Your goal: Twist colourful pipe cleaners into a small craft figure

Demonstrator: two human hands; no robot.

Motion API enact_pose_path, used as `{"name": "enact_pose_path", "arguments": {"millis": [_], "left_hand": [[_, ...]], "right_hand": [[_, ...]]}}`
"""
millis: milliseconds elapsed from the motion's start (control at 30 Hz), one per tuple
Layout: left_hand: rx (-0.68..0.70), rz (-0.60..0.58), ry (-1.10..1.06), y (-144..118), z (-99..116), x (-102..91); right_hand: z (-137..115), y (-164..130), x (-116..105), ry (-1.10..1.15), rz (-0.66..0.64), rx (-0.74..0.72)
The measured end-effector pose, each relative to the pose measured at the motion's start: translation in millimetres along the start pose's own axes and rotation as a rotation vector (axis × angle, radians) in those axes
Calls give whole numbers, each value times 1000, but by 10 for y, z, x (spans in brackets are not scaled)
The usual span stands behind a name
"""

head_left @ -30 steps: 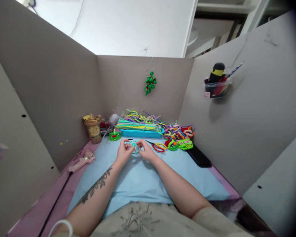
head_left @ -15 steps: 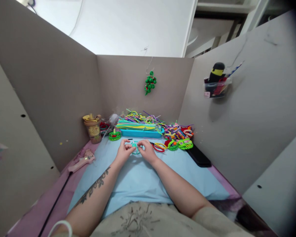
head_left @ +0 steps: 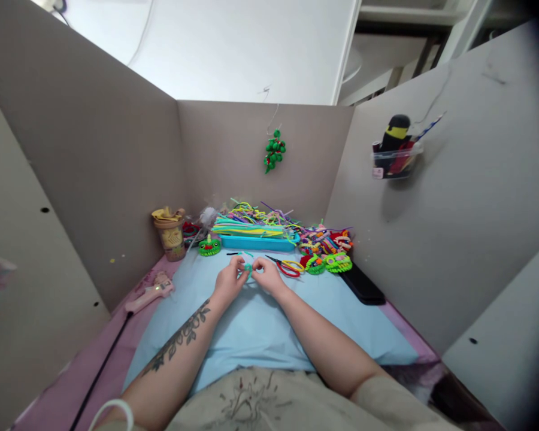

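Between my hands, over the blue cloth, is a small teal piece bent from pipe cleaner (head_left: 248, 267), partly covered by fingers. My left hand (head_left: 230, 279) pinches it from the left, thumb and fingers closed on it. My right hand (head_left: 268, 276) is closed in a pinch at the right side of the same piece. Just right of my right hand lie scissors (head_left: 290, 267) with red and yellow handles. Beyond my hands stands a light-blue tray (head_left: 259, 242) heaped with pipe cleaners (head_left: 251, 226) in teal and yellow.
At left a pink glue gun (head_left: 150, 296) lies near a brown cup (head_left: 169, 237). Finished green pieces (head_left: 338, 262) and a black case (head_left: 363, 284) are at right. A green pendant (head_left: 275, 152) hangs on the back panel; a clear holder (head_left: 396, 161) is on the right panel.
My left hand has turned and shifted slightly right, closer to my right hand. The teal loop, wider before, now looks more bunched between my fingers.
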State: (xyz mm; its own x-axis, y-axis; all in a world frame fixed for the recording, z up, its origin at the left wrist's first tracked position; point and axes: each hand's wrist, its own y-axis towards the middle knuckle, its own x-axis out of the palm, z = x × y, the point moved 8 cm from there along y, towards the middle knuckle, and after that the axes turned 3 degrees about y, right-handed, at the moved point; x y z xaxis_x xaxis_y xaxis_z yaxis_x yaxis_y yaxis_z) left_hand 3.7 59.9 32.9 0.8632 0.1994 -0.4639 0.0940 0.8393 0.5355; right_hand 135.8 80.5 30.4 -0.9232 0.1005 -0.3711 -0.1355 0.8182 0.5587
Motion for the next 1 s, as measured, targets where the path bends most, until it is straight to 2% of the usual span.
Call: {"name": "enact_pose_path", "arguments": {"millis": [333,567,800,1000], "left_hand": [[-346,23,-569,33,-242,81],[-467,42,-613,5,-339,84],[-466,15,-620,5,-353,106],[-544,9,-690,-22,-371,140]], "right_hand": [[-294,-32,-100,-130,9,-233],[-337,-55,-72,-224,0,-314],[-346,-86,-39,-378,14,-336],[-448,-121,-33,-348,44,-373]]}}
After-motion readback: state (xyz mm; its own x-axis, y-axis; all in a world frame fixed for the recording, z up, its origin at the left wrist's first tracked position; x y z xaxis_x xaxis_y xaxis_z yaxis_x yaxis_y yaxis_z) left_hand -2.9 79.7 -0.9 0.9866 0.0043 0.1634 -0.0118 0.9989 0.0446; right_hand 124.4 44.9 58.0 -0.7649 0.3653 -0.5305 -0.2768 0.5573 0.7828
